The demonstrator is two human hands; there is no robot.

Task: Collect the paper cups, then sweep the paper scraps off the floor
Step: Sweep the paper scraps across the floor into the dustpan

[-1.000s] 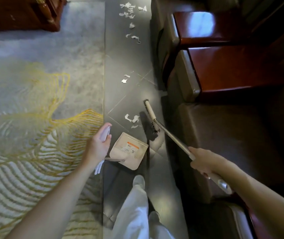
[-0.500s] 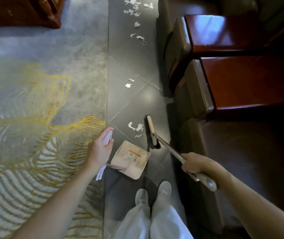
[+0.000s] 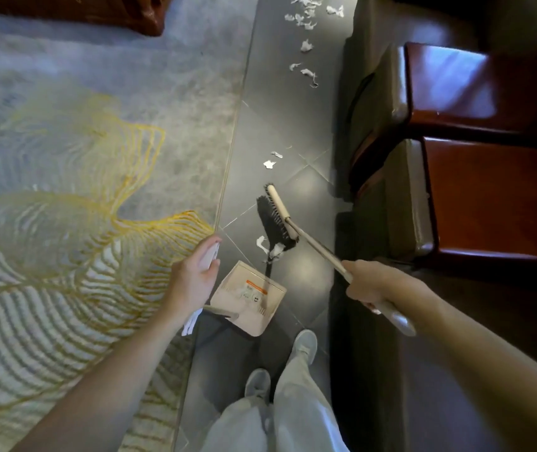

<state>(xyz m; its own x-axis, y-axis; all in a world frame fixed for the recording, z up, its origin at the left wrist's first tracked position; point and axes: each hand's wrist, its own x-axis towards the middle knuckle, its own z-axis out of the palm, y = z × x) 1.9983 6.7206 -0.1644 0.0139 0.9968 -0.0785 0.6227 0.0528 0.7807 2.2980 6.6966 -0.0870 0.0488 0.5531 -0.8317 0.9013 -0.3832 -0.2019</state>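
My left hand (image 3: 195, 278) grips the white handle of an upright dustpan (image 3: 248, 296), whose beige pan rests on the dark tiled floor. My right hand (image 3: 371, 283) grips the long handle of a broom (image 3: 282, 218). Its black bristles touch white paper scraps (image 3: 268, 247) just beyond the pan's mouth. A second pair of scraps (image 3: 270, 161) lies farther up the tiles, and several more scraps (image 3: 306, 44) are scattered at the far end. No paper cups are in view.
A grey and gold patterned rug (image 3: 81, 190) covers the floor on the left. Leather armchairs with glossy red-brown arms (image 3: 489, 197) line the right side of the narrow tiled strip. Dark wooden furniture (image 3: 97, 11) stands at the top left. My feet (image 3: 280, 363) stand behind the pan.
The broom head has swung left and down onto the nearest scraps, pushing them toward the dustpan. My left hand and the pan have stayed in place.
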